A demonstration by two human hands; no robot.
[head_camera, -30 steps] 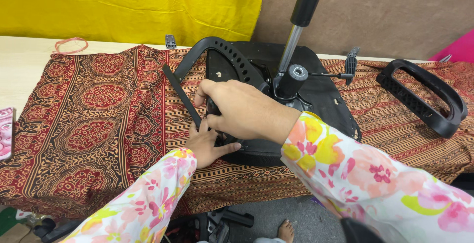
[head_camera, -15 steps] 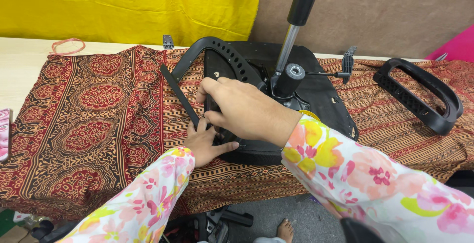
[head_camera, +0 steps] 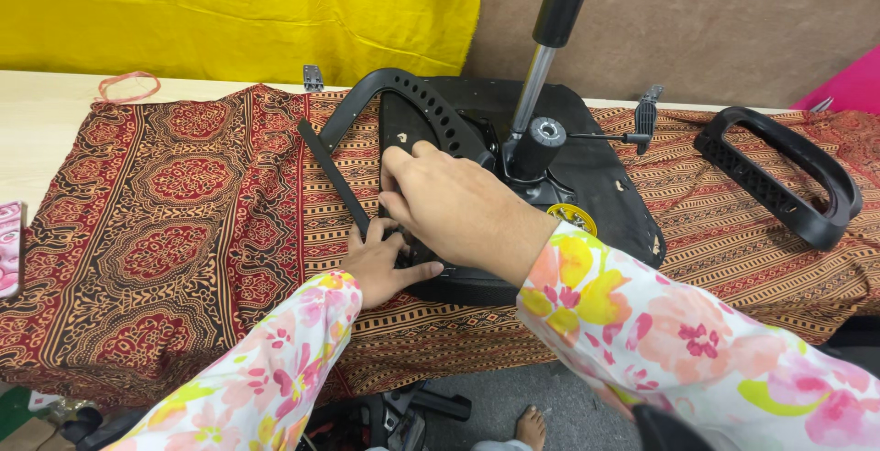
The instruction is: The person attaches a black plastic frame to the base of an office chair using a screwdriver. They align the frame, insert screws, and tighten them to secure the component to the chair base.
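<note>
Barely shifted since half a second back: right hand (head_camera: 463, 208) crept slightly up the armrest (head_camera: 403, 107). Lay just ahead of both hands, long axis running away and rightward toward the gas cylinder (head_camera: 550, 57). Right hand nearer, fingers curled, pressing the bracket on the seat base (head_camera: 605, 185). Left hand (head_camera: 380, 263) flat, open, bracing the lower strut. Grip probably loose; fingertips hidden.

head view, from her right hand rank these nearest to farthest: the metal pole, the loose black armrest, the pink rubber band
1. metal pole: just right of the right hand, standing up from the black chair seat.
2. loose black armrest: far right on the patterned cloth.
3. pink rubber band: far left, on the bare table by the yellow cloth.
</note>
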